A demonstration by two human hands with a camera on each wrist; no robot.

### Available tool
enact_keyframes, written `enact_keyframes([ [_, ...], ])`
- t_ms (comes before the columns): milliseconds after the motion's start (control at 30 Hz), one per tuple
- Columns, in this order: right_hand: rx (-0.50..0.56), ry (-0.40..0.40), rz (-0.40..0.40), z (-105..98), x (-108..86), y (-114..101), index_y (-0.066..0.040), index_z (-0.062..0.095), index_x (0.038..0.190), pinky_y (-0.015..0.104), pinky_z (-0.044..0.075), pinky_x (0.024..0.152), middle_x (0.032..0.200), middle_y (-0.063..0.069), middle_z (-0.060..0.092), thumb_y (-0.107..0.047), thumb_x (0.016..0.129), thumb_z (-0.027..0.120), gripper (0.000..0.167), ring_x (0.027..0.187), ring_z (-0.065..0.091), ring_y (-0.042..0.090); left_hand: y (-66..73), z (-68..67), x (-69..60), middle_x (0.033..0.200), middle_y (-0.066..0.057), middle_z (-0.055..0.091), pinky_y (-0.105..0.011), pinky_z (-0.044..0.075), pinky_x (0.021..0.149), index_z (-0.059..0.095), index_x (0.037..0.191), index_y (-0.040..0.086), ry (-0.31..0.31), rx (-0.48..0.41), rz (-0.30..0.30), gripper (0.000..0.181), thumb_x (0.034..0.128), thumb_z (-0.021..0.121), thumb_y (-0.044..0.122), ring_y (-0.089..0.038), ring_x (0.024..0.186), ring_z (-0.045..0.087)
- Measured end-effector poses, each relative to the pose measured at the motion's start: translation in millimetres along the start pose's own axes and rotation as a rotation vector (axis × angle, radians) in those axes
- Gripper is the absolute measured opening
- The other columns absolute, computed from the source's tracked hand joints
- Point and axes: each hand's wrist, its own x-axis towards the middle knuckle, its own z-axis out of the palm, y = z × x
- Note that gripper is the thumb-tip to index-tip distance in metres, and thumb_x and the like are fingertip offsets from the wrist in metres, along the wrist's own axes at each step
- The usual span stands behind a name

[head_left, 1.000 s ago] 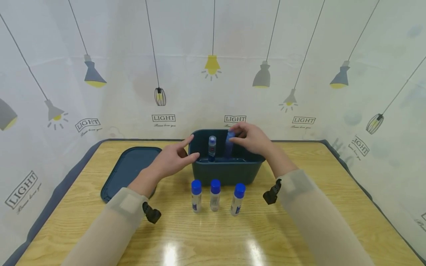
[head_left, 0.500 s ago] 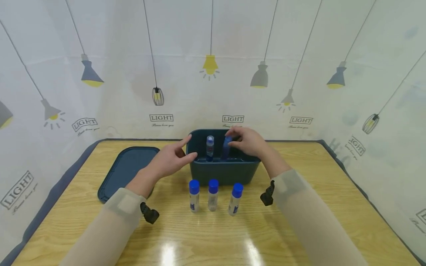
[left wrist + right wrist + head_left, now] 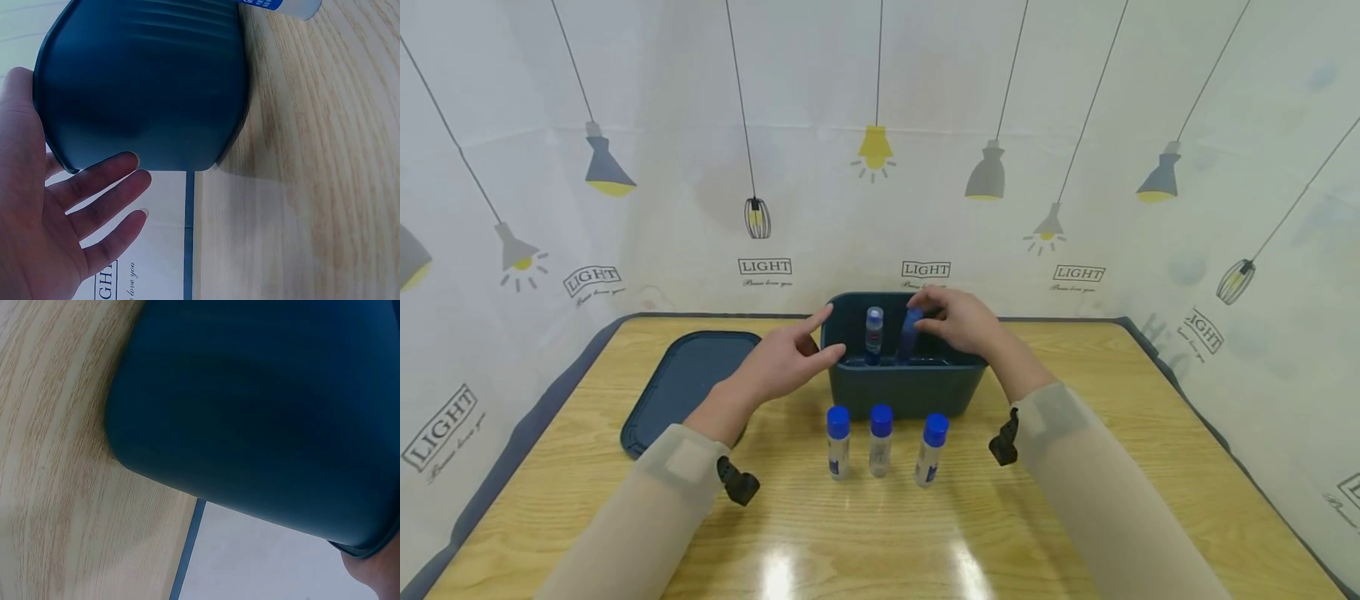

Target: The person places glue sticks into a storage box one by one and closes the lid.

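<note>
A dark teal plastic bin [image 3: 910, 392] stands at the far middle of the table. My left hand [image 3: 793, 358] is at its left end, thumb and index finger straight and touching the rim; in the left wrist view its other fingers [image 3: 103, 187] spread loosely beside the wall. My right hand [image 3: 958, 321] reaches over the bin's right part and pinches the top of a small blue bottle [image 3: 908, 337] inside. A second small bottle [image 3: 873, 337], clear at the top, stands upright to its left. The right wrist view shows mostly the bin's outer wall [image 3: 262, 412], hiding the fingertips.
Three small bottles with blue caps stand in front of the bin: a left one [image 3: 838, 442], a middle one [image 3: 881, 442] and a right one [image 3: 931, 450]. A flat dark teal lid [image 3: 688, 383] lies on the table left of the bin. A printed curtain [image 3: 820, 167] hangs behind.
My right hand has lowered slightly into the bin with the blue bottle, then stayed nearly still. The left hand keeps its place at the rim.
</note>
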Motion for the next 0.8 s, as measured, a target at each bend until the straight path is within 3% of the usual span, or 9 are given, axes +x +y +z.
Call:
enact_keyframes([
  [233,-0.021,-0.025,0.019,1.9,0.8,2.4,-0.02,0.066,0.152,0.055,0.055,0.11,0.144,0.016,0.072,-0.02,0.108,0.072,0.044,0.126,0.071,0.037,-1.0,0.7,0.5,0.094,-0.004,0.07,-0.038,0.049,0.07,0.027,0.176,0.033,0.0,-0.002,0.002,0.085,0.1055,0.065,0.06,-0.022,0.08,0.06],
  [800,-0.029,-0.03,0.04,1.7,0.1,1.1,-0.022,0.06,0.159,0.055,0.056,0.109,0.148,0.015,0.07,-0.022,0.109,0.071,0.051,0.126,0.071,0.037,-0.6,0.7,0.8,0.094,-0.005,0.069,-0.038,0.049,0.07,0.027,0.176,0.034,0.002,0.007,-0.007,0.085,0.1054,0.065,0.061,-0.023,0.08,0.06],
])
